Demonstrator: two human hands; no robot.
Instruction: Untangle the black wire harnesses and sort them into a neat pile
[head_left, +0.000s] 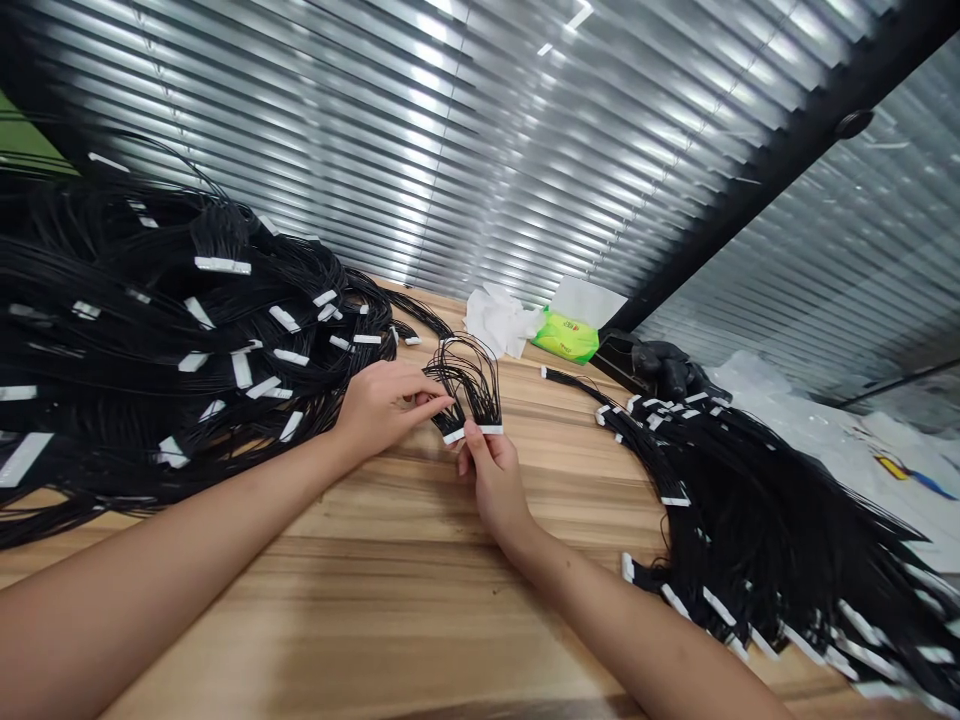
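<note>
A small looped harness of thin black wires [469, 385] with white connectors at both ends stands on the wooden table [390, 590] at centre. My left hand [382, 405] pinches the harness near its left white connector. From below, my right hand [495, 480] grips the right white connector between thumb and fingers. A large heap of black wire harnesses [150, 350] with white connectors lies just left of my left hand.
A second pile of black harnesses [757, 530] spreads along the right side of the table. A green tissue pack [566, 335] and crumpled white tissue [499, 320] lie at the back. Closed metal blinds [450, 130] stand behind; clear plastic bags [840, 430] sit far right.
</note>
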